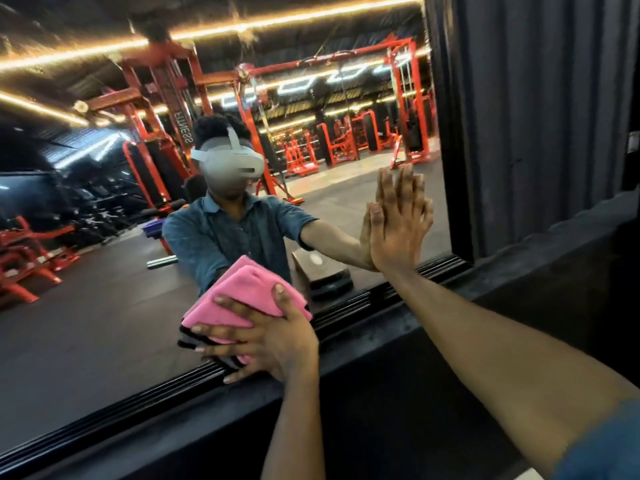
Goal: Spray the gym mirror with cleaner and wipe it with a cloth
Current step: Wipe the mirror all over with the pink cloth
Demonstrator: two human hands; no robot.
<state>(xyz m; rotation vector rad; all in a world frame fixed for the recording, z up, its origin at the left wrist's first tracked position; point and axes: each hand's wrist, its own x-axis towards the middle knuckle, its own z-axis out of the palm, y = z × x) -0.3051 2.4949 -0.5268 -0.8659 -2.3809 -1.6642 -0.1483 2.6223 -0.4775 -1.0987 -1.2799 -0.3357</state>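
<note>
Mirror (104,306) glass fills the wall straight ahead of you. Your left hand (263,337) presses the folded pink cloth (242,296) against its lower edge with fingers spread flat, so unwiped glass lies above and leftward. Your right hand (398,230) rests open-palmed on it, nearer the right frame.

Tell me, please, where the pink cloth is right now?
The left hand presses the cloth flat against the mirror, just above its bottom frame.
</note>
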